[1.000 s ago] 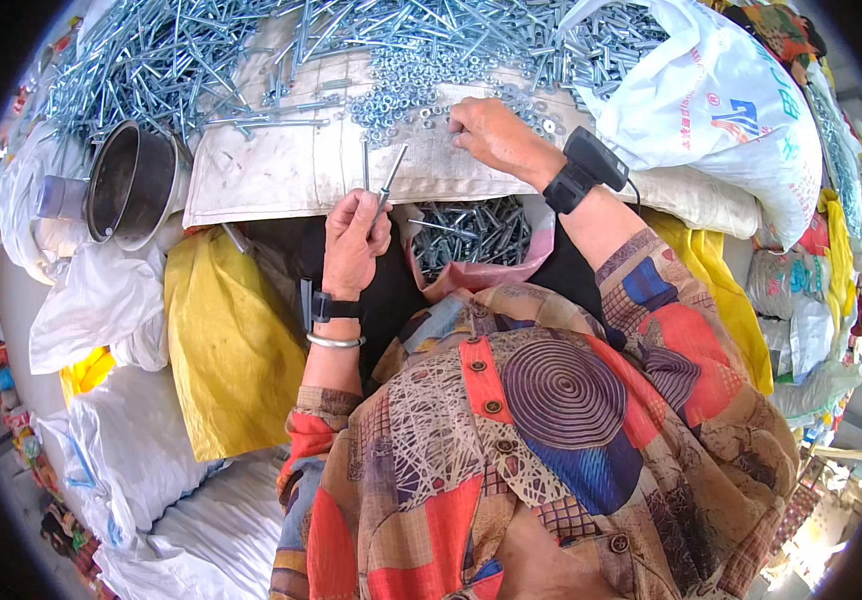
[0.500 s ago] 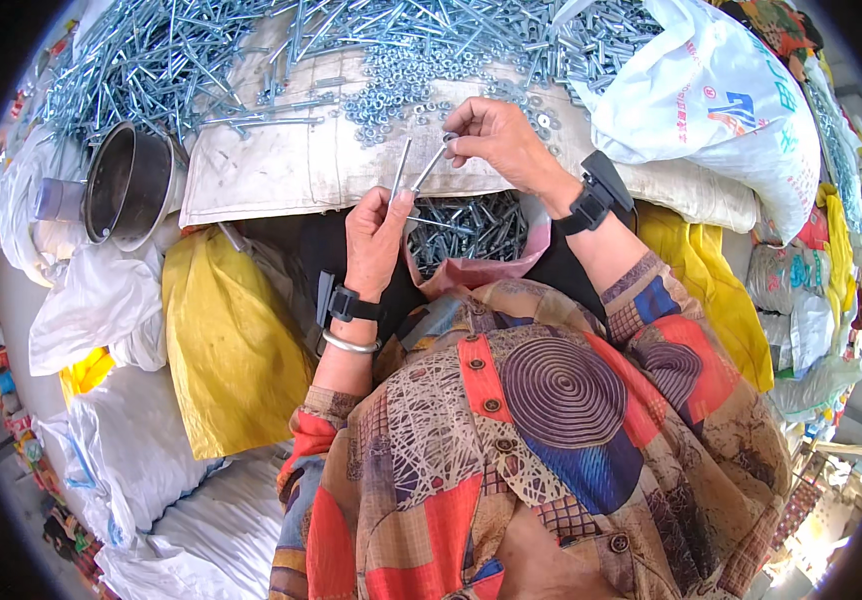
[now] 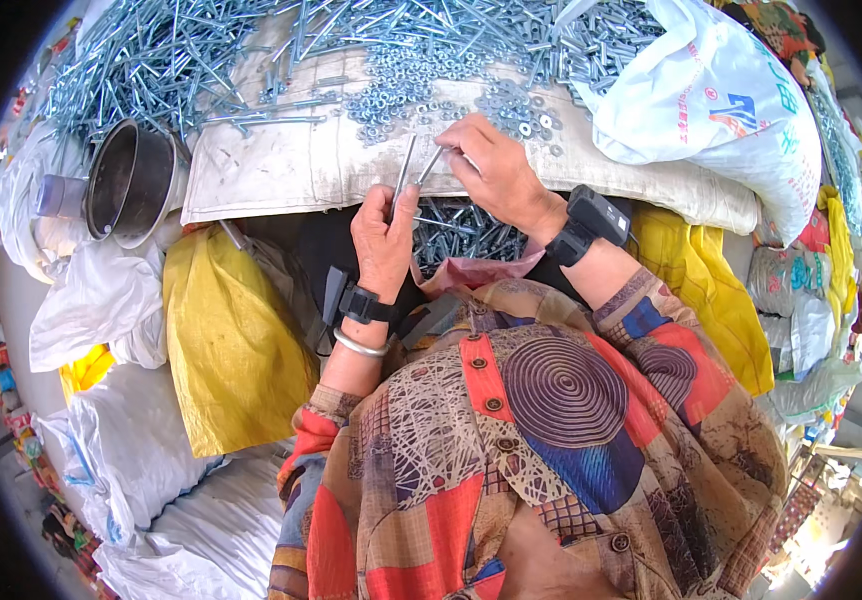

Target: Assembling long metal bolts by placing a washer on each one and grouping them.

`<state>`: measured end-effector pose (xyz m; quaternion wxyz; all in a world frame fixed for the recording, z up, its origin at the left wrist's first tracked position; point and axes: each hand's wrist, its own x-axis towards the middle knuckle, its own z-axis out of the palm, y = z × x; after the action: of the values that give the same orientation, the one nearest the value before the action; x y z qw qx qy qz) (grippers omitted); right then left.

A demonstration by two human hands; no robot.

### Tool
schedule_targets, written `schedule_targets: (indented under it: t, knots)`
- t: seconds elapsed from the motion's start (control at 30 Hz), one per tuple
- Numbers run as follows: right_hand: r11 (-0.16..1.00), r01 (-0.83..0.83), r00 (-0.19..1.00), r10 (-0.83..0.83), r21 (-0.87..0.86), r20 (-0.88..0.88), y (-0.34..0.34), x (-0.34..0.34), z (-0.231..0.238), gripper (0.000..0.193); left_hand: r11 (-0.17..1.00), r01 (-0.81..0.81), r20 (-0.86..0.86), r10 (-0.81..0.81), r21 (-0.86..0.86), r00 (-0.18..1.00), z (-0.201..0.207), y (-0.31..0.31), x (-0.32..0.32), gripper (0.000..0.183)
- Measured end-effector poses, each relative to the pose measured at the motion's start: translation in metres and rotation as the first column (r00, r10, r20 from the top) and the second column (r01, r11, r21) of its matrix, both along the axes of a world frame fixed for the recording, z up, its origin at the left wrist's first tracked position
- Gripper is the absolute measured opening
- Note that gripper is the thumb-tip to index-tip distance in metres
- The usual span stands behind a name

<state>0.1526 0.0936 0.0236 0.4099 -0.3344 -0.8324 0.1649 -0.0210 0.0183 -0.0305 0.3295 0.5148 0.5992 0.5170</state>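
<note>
Right hand [image 3: 496, 175] now meets left hand's [image 3: 383, 240] grip on bolts [image 3: 406, 165].

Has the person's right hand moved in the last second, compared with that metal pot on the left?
Yes. The right hand has come back from the washer pile toward the left hand, nearer the metal pot, bringing a bolt.
</note>
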Motion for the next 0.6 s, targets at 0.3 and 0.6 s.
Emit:
schedule_targets:
  t: [0.3,0.6]
  knots:
    - [0.932,-0.092,0.932,-0.043,0.35,0.359,0.088,-0.005,-0.016,0.01,0.98,0.104,0.651,0.032,-0.17,0.759,0.007,0.0,0.003,0.027]
    - [0.995,0.093,0.975,-0.082,-0.045,0.204,0.105,-0.019,-0.04,0.01,0.969,0.212,0.814,-0.022,-0.125,0.581,0.005,-0.001,-0.009,0.019]
